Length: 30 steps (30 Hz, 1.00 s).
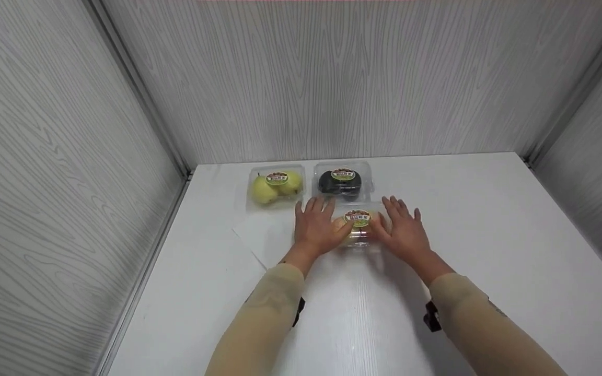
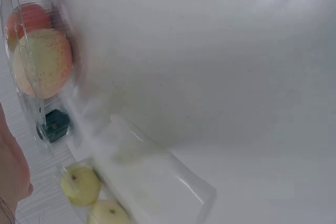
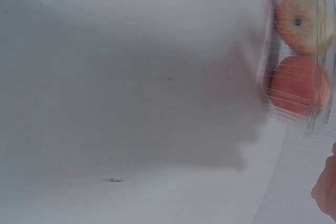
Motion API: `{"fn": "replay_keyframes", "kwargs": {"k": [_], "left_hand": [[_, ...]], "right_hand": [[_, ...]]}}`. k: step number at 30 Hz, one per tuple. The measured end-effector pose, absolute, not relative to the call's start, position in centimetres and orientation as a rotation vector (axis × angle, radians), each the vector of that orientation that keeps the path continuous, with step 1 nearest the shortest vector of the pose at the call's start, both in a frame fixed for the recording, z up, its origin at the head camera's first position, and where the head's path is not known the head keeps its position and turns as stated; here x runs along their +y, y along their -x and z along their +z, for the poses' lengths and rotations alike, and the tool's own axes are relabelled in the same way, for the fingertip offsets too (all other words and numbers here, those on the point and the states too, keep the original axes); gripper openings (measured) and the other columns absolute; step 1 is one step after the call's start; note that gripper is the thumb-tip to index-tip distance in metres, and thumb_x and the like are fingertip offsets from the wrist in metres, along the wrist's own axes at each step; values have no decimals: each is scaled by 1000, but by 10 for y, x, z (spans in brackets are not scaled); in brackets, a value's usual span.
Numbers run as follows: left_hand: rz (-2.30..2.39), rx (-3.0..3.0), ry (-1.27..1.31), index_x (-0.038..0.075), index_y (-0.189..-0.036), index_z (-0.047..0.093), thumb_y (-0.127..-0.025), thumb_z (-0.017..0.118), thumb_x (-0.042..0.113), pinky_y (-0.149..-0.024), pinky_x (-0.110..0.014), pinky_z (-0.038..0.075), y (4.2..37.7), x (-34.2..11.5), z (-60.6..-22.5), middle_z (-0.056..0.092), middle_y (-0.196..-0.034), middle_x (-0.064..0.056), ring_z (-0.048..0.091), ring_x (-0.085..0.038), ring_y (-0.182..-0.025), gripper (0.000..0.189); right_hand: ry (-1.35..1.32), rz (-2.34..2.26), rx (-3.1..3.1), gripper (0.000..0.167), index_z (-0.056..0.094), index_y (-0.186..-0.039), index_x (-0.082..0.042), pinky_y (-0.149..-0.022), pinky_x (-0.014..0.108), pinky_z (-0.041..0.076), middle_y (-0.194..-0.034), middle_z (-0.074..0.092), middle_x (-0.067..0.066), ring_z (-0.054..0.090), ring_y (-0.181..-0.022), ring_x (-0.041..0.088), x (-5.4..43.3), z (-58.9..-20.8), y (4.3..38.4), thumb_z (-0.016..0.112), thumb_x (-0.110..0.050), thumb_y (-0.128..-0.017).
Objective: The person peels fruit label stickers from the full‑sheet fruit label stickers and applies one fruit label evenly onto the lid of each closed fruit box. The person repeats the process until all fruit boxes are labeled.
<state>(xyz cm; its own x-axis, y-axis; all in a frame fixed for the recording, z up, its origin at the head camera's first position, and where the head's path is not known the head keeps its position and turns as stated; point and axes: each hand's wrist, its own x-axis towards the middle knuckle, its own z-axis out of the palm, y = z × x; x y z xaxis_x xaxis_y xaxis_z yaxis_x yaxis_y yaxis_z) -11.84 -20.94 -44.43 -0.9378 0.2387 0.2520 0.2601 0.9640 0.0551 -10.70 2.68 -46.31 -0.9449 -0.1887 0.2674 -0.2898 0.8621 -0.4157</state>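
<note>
A clear plastic clamshell box of apples (image 1: 359,240), with an oval label (image 1: 357,218) on its lid, lies between the two hands. On its left side is the left hand (image 1: 316,227), fingers stretched forward and thumb at the label. The right hand (image 1: 404,232) mirrors it on the other side, fingers extended and thumb reaching to the label's edge. Two apples, one yellowish and blushed (image 2: 44,61) and one redder (image 3: 299,86), show through the plastic in the wrist views. In those views both hands appear only at the edges.
Behind stand a clear box of yellow pears (image 1: 267,190) and, to its right, a box of dark fruit (image 1: 340,184), both labelled. A whitish translucent sheet (image 2: 157,177) lies on the white table (image 1: 463,209) left of the apples. Grey wood-grain panels (image 1: 311,78) enclose the table.
</note>
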Motion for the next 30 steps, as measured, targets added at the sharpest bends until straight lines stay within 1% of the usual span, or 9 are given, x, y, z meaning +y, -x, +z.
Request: {"fn": "replay_keyframes", "kwargs": {"k": [7,12,20,26,30], "left_hand": [[-22,-2883,425,16,-155,55,-95,48,78,-121,-63,26,104,-214,-446,55,-156,-9,44,-32,-149,87],[-5,-2882,440,15,-154,56,-95,48,79,-121,-64,26,99,-215,-451,55,-156,-9,43,-32,-149,87],[-18,-2851,472,16,-151,58,-96,48,78,-121,-65,25,96,-217,-458,57,-154,-7,43,-33,-149,83],[29,-2861,468,18,-151,59,-99,44,77,-120,-65,26,93,-216,-463,57,-154,-6,44,-32,-148,80],[17,-2865,467,17,-152,58,-101,46,73,-120,-64,27,91,-216,-467,58,-153,-6,45,-31,-147,76]], "right_hand": [[-421,532,-2862,84,37,-164,-6,-124,69,15,-167,36,23,30,-156,42,30,-470,94,58,-59,-103],[-455,507,-2864,86,39,-164,-7,-124,68,14,-167,36,23,30,-156,42,33,-475,88,58,-63,-102],[-466,474,-2899,82,37,-165,-7,-125,67,12,-168,35,23,28,-157,42,35,-475,84,56,-59,-104],[-465,484,-2898,76,38,-165,-9,-125,68,13,-167,35,23,29,-156,42,34,-481,82,54,-55,-107],[-460,494,-2888,72,38,-165,-10,-124,68,14,-167,37,23,32,-155,43,33,-486,81,53,-52,-108]]}}
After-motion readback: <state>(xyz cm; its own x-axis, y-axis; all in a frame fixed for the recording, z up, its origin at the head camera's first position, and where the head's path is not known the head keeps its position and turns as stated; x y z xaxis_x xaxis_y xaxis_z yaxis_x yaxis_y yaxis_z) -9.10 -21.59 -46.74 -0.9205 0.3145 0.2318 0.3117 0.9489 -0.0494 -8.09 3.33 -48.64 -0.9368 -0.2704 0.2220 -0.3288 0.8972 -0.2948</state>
